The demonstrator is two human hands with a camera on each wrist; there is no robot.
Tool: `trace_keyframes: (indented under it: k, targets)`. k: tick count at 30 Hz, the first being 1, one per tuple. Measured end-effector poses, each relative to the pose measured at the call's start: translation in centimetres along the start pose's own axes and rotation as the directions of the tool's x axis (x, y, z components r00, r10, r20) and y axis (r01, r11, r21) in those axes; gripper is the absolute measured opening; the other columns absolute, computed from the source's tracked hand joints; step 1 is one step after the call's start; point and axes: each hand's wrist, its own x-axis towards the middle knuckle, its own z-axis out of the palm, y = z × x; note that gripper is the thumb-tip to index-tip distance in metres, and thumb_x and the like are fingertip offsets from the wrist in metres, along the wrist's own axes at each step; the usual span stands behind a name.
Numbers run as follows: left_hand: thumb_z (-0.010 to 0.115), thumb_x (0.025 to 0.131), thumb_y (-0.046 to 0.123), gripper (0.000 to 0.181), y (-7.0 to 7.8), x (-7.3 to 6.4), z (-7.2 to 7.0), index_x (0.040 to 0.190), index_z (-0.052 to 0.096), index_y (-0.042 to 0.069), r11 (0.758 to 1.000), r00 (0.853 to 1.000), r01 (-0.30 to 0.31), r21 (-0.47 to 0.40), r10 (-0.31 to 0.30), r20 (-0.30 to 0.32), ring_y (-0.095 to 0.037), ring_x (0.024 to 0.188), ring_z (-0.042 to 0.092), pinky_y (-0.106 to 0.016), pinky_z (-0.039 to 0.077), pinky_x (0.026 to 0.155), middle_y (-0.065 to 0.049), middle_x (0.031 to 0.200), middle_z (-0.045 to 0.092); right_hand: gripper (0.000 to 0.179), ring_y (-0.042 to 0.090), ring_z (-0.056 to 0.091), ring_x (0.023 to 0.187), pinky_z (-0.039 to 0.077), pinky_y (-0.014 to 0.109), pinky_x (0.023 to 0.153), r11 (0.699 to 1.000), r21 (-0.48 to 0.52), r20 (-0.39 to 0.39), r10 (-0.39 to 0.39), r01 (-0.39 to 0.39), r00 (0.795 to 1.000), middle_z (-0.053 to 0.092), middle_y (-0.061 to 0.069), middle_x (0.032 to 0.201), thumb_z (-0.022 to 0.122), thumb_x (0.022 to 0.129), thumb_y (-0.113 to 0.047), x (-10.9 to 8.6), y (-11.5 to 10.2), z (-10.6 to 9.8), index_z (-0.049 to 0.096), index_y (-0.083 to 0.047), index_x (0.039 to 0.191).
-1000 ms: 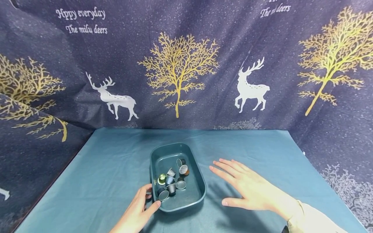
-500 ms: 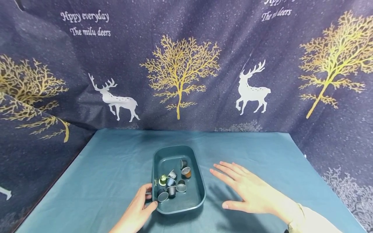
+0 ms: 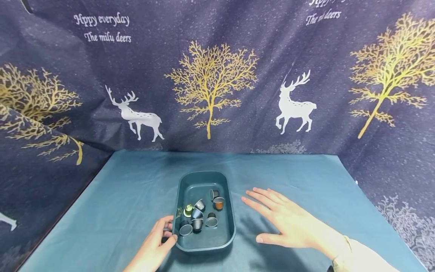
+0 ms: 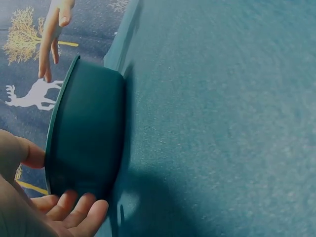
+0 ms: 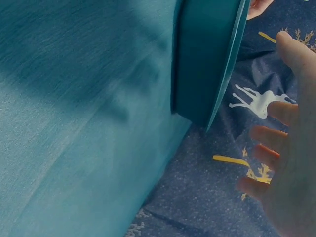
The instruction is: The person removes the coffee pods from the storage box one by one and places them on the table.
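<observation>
Teal rectangular bin [image 3: 222, 230], rounded corners: stands on the teal-covered surface [image 3: 136, 189], long sides running away from the person. Eight capsules inside, most of them in the bin's left half.

Left half of bin, far to near: silver capsule [image 3: 199, 205], blue capsule [image 3: 196, 214] and dark grey capsule [image 3: 197, 225], close together in a short line. Green capsule [image 3: 188, 210] next to them, near the bin's left wall. Dark capsule [image 3: 185, 229] in the near left part, silver lid turned toward the bin's near end.

Right half of bin: black capsule [image 3: 215, 194], tipped on its side; orange-brown capsule [image 3: 219, 203] just on its near side. Silver-lidded capsule [image 3: 212, 220] lies between the two groups, nearer the bin's near end.

Left hand [image 3: 156, 241]: at the bin's left wall, toward the near corner. Holds the bin, thumb at the rim, fingers bent against the outside wall; left wrist view agrees.

Right hand [image 3: 289, 221]: to the bin's right, apart from its wall, raised over the surface with a shadow below. Fingers extended, thumb spread wide. Cream sleeve [image 3: 363, 257] at its wrist.

Behind the bin: dark blue cloth [image 3: 238, 22]. Gold tree [image 3: 210, 83] straight beyond the bin, left deer [image 3: 141, 118] and right deer [image 3: 295, 109] flanking it, both white.
</observation>
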Motion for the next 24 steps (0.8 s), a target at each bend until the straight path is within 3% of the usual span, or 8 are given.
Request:
trace_keyframes:
  k: [4, 9, 11, 16, 19, 22, 24]
  targets:
    - [0.063, 0.091, 0.013, 0.048, 0.1, -0.1, 0.0, 0.136, 0.049, 0.003, 1.000, 1.000, -0.001, 0.007, 0.002, -0.010, -0.017, 0.101, 0.059, -0.031, 0.050, 0.078, -0.011, 0.120, 0.054, 0.086, 0.026, 0.042, 0.142, 0.000, 0.022, 0.123, 1.000, -0.005, 0.003, 0.005, -0.005, 1.000, 0.037, 0.000, 0.159, 0.057, 0.088, -0.066, 0.1, -0.1, 0.1, 0.031, -0.021, 0.156]
    - [0.064, 0.090, 0.013, 0.046, 0.2, -0.1, -0.2, 0.134, 0.051, 0.004, 1.000, 1.000, 0.013, -0.007, -0.013, -0.021, -0.016, 0.100, 0.060, -0.032, 0.050, 0.077, -0.011, 0.120, 0.057, 0.086, 0.023, 0.040, 0.144, 0.024, 0.039, 0.118, 1.000, -0.015, 0.013, 0.012, -0.012, 1.000, 0.035, -0.002, 0.159, 0.056, 0.088, -0.068, 0.1, -0.3, 0.2, 0.029, -0.024, 0.157]
    - [0.064, 0.090, 0.012, 0.045, 0.1, -0.1, -0.3, 0.133, 0.052, 0.005, 1.000, 1.000, 0.019, -0.014, -0.020, -0.023, -0.016, 0.099, 0.060, -0.031, 0.050, 0.077, -0.010, 0.119, 0.058, 0.086, 0.022, 0.041, 0.144, 0.029, 0.044, 0.114, 1.000, -0.019, 0.013, 0.010, -0.010, 1.000, 0.035, -0.002, 0.159, 0.056, 0.088, -0.068, 0.2, -0.3, 0.3, 0.029, -0.024, 0.157]
    - [0.064, 0.090, 0.008, 0.039, -0.1, -0.1, -0.6, 0.127, 0.056, 0.005, 1.000, 0.999, 0.002, -0.021, -0.003, -0.053, -0.015, 0.099, 0.061, -0.025, 0.051, 0.077, -0.008, 0.117, 0.061, 0.087, 0.021, 0.038, 0.146, 0.023, 0.039, 0.116, 1.000, -0.013, 0.033, 0.018, -0.018, 0.999, 0.033, -0.003, 0.160, 0.055, 0.088, -0.069, 0.2, -0.3, 0.3, 0.028, -0.024, 0.157]
    - [0.063, 0.090, 0.006, 0.037, -0.3, -0.1, -0.7, 0.127, 0.056, 0.004, 0.999, 0.998, 0.004, -0.036, -0.006, -0.065, -0.015, 0.100, 0.063, -0.023, 0.051, 0.076, -0.009, 0.118, 0.061, 0.087, 0.019, 0.036, 0.147, 0.026, 0.040, 0.116, 1.000, -0.006, 0.046, 0.026, -0.025, 0.999, 0.033, -0.004, 0.161, 0.054, 0.088, -0.070, 0.4, -0.4, 0.3, 0.028, -0.025, 0.158]
    - [0.063, 0.091, 0.006, 0.039, -0.3, -0.1, -0.9, 0.129, 0.055, 0.003, 0.996, 0.999, 0.019, -0.084, -0.023, -0.042, -0.016, 0.097, 0.064, -0.026, 0.054, 0.071, -0.012, 0.121, 0.060, 0.086, 0.020, 0.038, 0.147, 0.033, 0.046, 0.114, 1.000, -0.006, 0.041, 0.019, -0.019, 0.999, 0.034, -0.003, 0.160, 0.054, 0.088, -0.069, 0.5, -0.5, 0.3, 0.029, -0.025, 0.157]
    - [0.062, 0.093, 0.008, 0.042, -0.4, 0.0, -1.1, 0.133, 0.052, 0.001, 0.993, 0.999, 0.034, -0.111, -0.035, -0.006, -0.016, 0.095, 0.064, -0.028, 0.055, 0.068, -0.015, 0.124, 0.058, 0.085, 0.022, 0.039, 0.145, 0.030, 0.044, 0.115, 1.000, 0.000, 0.036, 0.012, -0.012, 0.999, 0.036, -0.003, 0.159, 0.055, 0.089, -0.068, 0.7, -0.6, 0.4, 0.029, -0.024, 0.157]
